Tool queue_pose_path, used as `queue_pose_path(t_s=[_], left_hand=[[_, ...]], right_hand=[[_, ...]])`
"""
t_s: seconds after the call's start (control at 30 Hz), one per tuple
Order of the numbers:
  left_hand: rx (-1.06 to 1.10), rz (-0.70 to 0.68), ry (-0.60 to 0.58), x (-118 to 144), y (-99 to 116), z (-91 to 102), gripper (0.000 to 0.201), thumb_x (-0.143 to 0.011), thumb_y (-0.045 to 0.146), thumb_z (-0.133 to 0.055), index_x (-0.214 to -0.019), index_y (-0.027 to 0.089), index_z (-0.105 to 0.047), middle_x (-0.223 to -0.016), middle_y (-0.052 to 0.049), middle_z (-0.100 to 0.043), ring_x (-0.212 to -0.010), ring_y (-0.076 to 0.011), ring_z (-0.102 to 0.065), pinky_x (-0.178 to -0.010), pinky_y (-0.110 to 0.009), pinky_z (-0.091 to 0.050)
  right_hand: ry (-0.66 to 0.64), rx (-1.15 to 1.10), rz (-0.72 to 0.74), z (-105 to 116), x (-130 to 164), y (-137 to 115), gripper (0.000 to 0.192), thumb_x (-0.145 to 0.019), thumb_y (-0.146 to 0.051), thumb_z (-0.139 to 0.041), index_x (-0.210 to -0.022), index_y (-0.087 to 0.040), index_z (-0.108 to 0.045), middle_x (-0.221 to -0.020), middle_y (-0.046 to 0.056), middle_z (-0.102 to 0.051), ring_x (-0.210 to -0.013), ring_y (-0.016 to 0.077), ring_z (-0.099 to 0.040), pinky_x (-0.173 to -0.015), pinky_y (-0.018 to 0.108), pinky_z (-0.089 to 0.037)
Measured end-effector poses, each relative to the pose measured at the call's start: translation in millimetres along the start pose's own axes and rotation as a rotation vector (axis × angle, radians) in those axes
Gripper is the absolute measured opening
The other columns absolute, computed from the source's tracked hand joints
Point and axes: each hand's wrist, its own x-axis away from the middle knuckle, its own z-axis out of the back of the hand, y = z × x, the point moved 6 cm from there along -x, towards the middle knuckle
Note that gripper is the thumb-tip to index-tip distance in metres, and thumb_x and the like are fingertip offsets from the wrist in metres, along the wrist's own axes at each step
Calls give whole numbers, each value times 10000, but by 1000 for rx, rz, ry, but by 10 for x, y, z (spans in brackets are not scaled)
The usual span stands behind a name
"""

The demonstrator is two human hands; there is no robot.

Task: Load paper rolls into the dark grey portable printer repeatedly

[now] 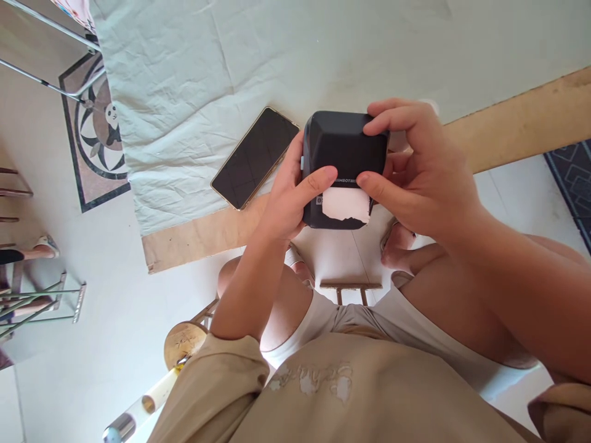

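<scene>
I hold a small black printer (344,154) up in front of me with both hands, above the near edge of the table (521,123) and over my lap. My left hand (289,197) is closed around its left side, the thumb (318,179) laid across the front face just above the slot. My right hand (415,166) grips the right side, with fingers (383,123) curled over the top corner and the thumb pressing the front next to the left one. The two thumb tips nearly meet, apart by a small gap, over the lettering on the front. A strip of white paper (346,204) sticks out of the slot just below my thumbs; its lower edge is ragged. I cannot read the lettering.

A phone (255,157) lies face up, screen dark, on the pale cloth (207,80) that covers the table, just left of my left hand and not touching it. The cloth stops short of the table's bare wooden edge. On the floor to the far left lies a rug (95,129) with a panda on it.
</scene>
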Motion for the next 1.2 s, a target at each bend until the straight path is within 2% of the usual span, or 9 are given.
queue_pose_path(t_s=[0.13,0.3,0.47,0.63,0.8,0.9,1.0,1.07,1.2], left_hand=[[-12,-14,4,-14,6,-24,318,-897,361,-723,-1188,268,-636,-1098,-31,-689,-1151,-251,-700,-878,-317,-598],[42,-97,12,-63,2,-40,316,-1057,423,-448,-1061,217,-687,-1093,-36,-710,-1298,-235,-621,-1064,-362,-553],[75,-103,24,-89,-57,57,280,-1017,486,-539,-1014,288,-738,-997,0,-707,-1160,-226,-664,-1047,-365,-548],[9,-116,18,-106,-46,101,245,-968,505,-600,-953,299,-732,-902,-32,-686,-1160,-276,-636,-1001,-384,-521],[27,-70,50,-120,-74,110,224,-961,487,-610,-936,293,-719,-951,-29,-721,-1319,-334,-573,-1065,-424,-498],[116,-30,46,-90,-57,61,274,-1010,468,-539,-991,246,-699,-1031,-29,-737,-1276,-287,-616,-1065,-405,-526],[154,3,-4,-55,-28,-17,299,-1022,473,-531,-1053,206,-663,-1162,-46,-732,-1318,-255,-615,-1077,-381,-540],[123,14,-33,-51,-34,-35,258,-984,457,-620,-1099,227,-639,-1192,-43,-726,-1363,-261,-595,-1030,-371,-567],[55,-23,-14,-89,-92,39,314,-914,529,-689,-1136,310,-659,-1095,-26,-749,-1280,-293,-643,-844,-376,-614]], right_hand=[[23,4,13,-6,38,0,375,-884,-258,-655,-1242,-301,-555,-1537,41,-472,-1044,150,-691,-630,249,-576],[21,71,116,42,65,-4,377,-907,-250,-628,-1274,-294,-554,-1503,47,-495,-932,92,-666,-648,243,-578],[142,195,284,125,119,-126,331,-892,-207,-616,-1220,-248,-598,-1377,86,-548,-756,49,-569,-547,223,-524],[95,237,267,117,97,-158,397,-828,-226,-684,-1209,-294,-597,-1312,76,-562,-753,81,-574,-501,247,-493],[32,334,363,186,11,-207,352,-824,-259,-727,-1156,-318,-626,-959,69,-599,-838,161,-591,-548,291,-513],[79,349,461,237,22,-246,363,-790,-310,-796,-1116,-294,-639,-723,16,-532,-664,123,-511,-494,283,-421],[192,300,380,286,68,-242,225,-868,-354,-743,-1050,-276,-637,-559,-45,-489,-480,73,-421,-466,284,-351],[235,258,264,294,89,-222,101,-966,-357,-618,-1003,-264,-626,-608,-30,-558,-504,86,-533,-473,283,-391],[350,199,227,342,95,-257,166,-982,-391,-572,-916,-243,-607,-960,38,-680,-822,172,-737,-561,308,-527]])
